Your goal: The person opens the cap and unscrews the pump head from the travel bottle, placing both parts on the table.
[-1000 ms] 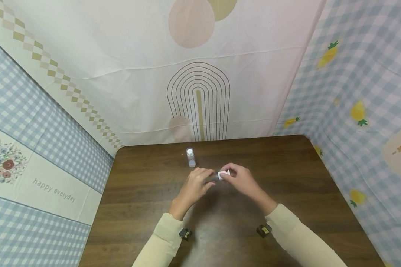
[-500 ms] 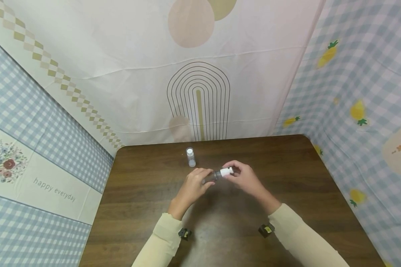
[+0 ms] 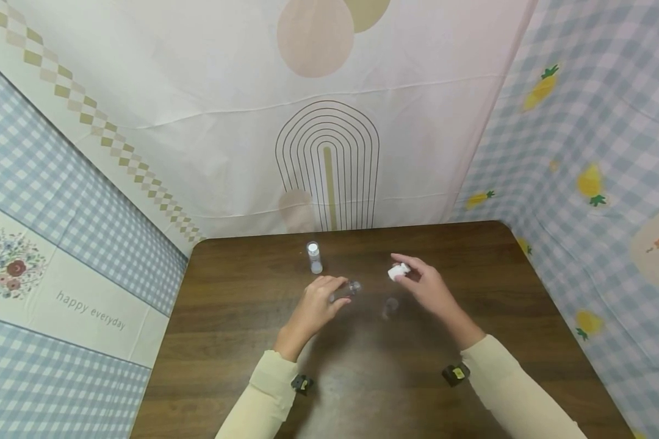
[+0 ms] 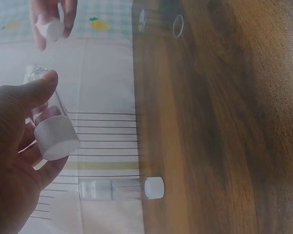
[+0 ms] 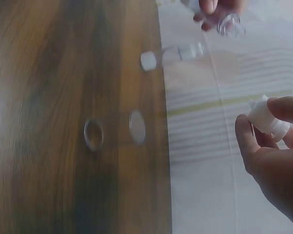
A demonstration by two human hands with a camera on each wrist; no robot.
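My left hand [image 3: 314,305] grips a small clear bottle [image 3: 354,288], its bare neck pointing right. In the left wrist view, thumb and fingers wrap round the clear body just above its white base [image 4: 57,139]. To the right, apart from the bottle, my right hand [image 3: 429,289] pinches a white pump head [image 3: 398,272] between thumb and fingers. The right wrist view shows that pump head [image 5: 264,118] close up. Between and below the hands, a clear cap [image 3: 390,306] stands on the table; its round rim [image 5: 136,127] shows in the right wrist view.
A second clear bottle [image 3: 315,258] with a white pump and clear cover stands upright behind my left hand. The brown wooden table [image 3: 241,341] ends at a white printed cloth [image 3: 230,164]; checked cloths [image 3: 560,231] hang at both sides.
The white pump head has come off the bottle and moved right and away with my right hand. My left hand keeps its grip almost in place. The clear cap has come into sight.
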